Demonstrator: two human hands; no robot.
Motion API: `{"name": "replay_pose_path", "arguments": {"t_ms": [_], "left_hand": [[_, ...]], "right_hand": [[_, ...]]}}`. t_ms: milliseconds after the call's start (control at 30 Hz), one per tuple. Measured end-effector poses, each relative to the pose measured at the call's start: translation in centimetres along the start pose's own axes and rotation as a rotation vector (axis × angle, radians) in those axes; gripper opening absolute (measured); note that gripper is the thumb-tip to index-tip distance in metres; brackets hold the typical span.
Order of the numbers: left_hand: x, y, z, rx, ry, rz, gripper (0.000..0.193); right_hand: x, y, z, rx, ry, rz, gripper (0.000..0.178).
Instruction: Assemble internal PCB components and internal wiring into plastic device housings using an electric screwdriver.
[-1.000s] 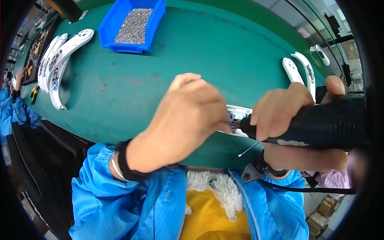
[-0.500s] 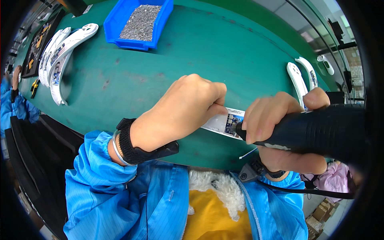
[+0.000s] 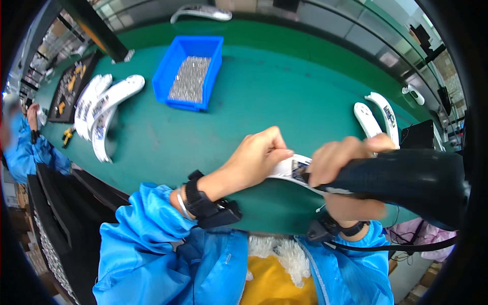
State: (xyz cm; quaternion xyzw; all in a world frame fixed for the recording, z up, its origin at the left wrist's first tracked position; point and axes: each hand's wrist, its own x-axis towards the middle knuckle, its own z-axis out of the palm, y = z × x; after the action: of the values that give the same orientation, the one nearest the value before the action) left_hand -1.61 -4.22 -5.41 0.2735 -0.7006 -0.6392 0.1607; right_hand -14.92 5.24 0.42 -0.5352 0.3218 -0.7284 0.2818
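A curved white plastic housing (image 3: 282, 168) lies at the middle of the green table, with a small circuit board (image 3: 299, 170) set in it. My left hand (image 3: 256, 155) is closed at the housing's left end, thumb and fingers pinched on it. My right hand (image 3: 340, 170) wraps round a thick black electric screwdriver (image 3: 396, 175), held lying sideways. Its narrow tip points left at the circuit board; my fingers partly cover the tip and the right part of the housing, so I cannot tell whether it touches a screw.
A blue bin (image 3: 216, 66) of small metal screws (image 3: 190, 79) stands on the green table (image 3: 259, 96). Several white housings (image 3: 114, 96) are stacked at left, two more white housings (image 3: 367, 119) at right. Beyond are a black tray (image 3: 66, 96), yellow-handled pliers (image 3: 67, 136) and a co-worker's blue sleeve (image 3: 38, 152).
The view has tilted up, so the bin and housings sit lower and more of the table's far edge shows. Both hands stay at the housing, the screwdriver still in my right.
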Motion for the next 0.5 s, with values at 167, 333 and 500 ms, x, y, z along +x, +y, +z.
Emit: {"name": "replay_pose_path", "arguments": {"t_ms": [167,333,500], "left_hand": [[12.6,3.4,-1.3,0.238,0.230,0.380,0.019],[23.9,4.0,-4.4,0.387,0.442,0.460,0.016],[20.2,6.5,1.5,0.689,0.212,0.835,0.016]], "right_hand": [[3.3,-4.7,-2.5,-0.035,0.236,-0.276,0.076],[3.6,-5.3,-5.8,0.019,0.159,-0.296,0.084],[3.9,-4.9,-8.4,-0.021,0.242,-0.304,0.084]]}}
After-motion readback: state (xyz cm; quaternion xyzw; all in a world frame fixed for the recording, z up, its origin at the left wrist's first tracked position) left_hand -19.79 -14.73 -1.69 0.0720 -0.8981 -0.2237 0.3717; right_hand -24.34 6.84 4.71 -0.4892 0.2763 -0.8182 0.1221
